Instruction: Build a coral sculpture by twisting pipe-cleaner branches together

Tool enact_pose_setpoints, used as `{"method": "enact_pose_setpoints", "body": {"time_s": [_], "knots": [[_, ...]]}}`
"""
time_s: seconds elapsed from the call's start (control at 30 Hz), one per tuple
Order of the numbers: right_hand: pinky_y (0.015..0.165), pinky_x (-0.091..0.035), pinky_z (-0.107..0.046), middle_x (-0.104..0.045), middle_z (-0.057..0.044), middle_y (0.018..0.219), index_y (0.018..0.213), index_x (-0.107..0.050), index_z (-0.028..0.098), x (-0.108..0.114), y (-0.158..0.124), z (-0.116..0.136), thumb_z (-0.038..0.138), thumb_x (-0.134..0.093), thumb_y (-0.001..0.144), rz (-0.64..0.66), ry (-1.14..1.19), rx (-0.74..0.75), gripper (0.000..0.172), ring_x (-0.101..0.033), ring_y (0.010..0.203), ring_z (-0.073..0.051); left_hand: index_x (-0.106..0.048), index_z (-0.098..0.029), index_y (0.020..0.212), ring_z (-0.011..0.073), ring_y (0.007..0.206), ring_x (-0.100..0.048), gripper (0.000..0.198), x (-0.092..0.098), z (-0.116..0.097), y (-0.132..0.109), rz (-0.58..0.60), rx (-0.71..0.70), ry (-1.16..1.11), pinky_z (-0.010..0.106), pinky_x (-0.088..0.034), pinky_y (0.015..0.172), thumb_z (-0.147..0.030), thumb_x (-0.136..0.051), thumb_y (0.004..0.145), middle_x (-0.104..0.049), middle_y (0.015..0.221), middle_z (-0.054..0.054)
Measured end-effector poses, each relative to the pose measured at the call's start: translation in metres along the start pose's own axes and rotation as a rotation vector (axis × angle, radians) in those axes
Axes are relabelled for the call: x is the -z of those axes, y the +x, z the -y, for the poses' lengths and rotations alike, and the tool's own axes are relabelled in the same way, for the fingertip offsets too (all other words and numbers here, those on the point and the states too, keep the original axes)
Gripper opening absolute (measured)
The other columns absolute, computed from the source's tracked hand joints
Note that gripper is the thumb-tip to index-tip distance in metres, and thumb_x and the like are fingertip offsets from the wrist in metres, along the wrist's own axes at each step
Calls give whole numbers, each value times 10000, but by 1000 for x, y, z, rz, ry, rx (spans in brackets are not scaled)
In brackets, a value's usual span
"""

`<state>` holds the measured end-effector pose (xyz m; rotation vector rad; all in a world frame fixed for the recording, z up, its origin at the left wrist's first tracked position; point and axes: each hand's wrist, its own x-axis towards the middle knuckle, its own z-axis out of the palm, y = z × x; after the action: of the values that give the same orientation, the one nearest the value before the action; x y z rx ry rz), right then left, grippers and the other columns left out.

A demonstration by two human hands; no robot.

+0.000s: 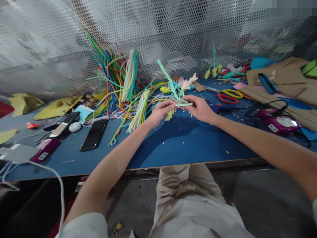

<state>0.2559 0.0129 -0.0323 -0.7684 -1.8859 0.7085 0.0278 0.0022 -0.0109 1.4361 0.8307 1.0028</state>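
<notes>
Above the blue table, both hands meet at a branched plant shape made of pipe cleaners, with a long mint-green stem (165, 72) slanting up to the left. My left hand (162, 112) is closed in a pinch at the stem's lower end. From the other side, my right hand (199, 107) pinches the same end, where a short pale-green pipe cleaner piece (184, 104) sticks out sideways. A yellow-green leafy tuft (169, 115) hangs just under the fingers. The exact grip points are partly hidden by the fingers.
Bundles of coloured pipe cleaners (130, 76) stand and lie at back left against a perforated metal screen (173, 29). Scissors (226, 94) and a corded blue tool (224, 108) lie right. A phone (94, 135), white mouse (75, 127) and purple power strip (46, 149) are left.
</notes>
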Motion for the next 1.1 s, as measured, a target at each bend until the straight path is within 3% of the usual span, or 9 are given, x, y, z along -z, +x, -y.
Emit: {"method": "enact_pose_setpoints", "body": {"time_s": [0.07,0.17,0.33,0.53,0.73,0.93,1.1], "knots": [[687,-569,-342,-762,-30,951,1205,-711,239,-1,1,3,485,-737,903,34,167,-42,391,-657,699,-169,-700,-184,864,108,642,-604,359,-2,0,-1,35,46,-37,228,-428,547,-480,-881,773,-671,797,13],[624,-525,-308,-725,-10,898,1052,-754,234,1,2,11,546,-821,827,80,242,-64,390,-593,640,-132,-687,-169,849,105,681,-652,373,-7,-1,-4,117,107,-98,245,-546,657,-456,-908,758,-681,823,14],[699,-491,-303,-683,-27,898,920,-775,213,8,5,15,604,-824,824,114,190,7,406,-595,781,-150,-679,-149,864,100,647,-642,363,-14,-1,-7,165,120,-162,323,-631,759,-396,-924,758,-644,776,-12],[691,-494,-301,-695,-21,887,851,-758,214,7,3,15,581,-878,770,86,172,58,394,-600,776,-148,-672,-148,843,98,643,-637,366,-15,-2,-8,197,103,-159,335,-641,766,-392,-932,759,-656,767,-5],[645,-525,-315,-694,-6,774,773,-744,219,2,-1,19,560,-910,727,42,267,-26,383,-614,690,-149,-702,-144,833,102,662,-644,384,-13,-5,-8,244,67,-57,314,-629,767,-452,-923,770,-672,755,9],[608,-538,-322,-708,-8,702,825,-788,228,3,-1,18,625,-864,759,47,278,-78,410,-627,635,-161,-690,-151,821,101,665,-632,422,-12,-7,-8,206,15,-21,300,-616,761,-497,-923,762,-670,772,13],[565,-436,-290,-665,11,693,806,-762,215,5,0,22,583,-872,760,3,187,-47,386,-520,600,-125,-692,-154,845,100,656,-641,412,-11,-4,-7,180,-11,7,261,-572,700,-498,-909,778,-667,757,4]]}}
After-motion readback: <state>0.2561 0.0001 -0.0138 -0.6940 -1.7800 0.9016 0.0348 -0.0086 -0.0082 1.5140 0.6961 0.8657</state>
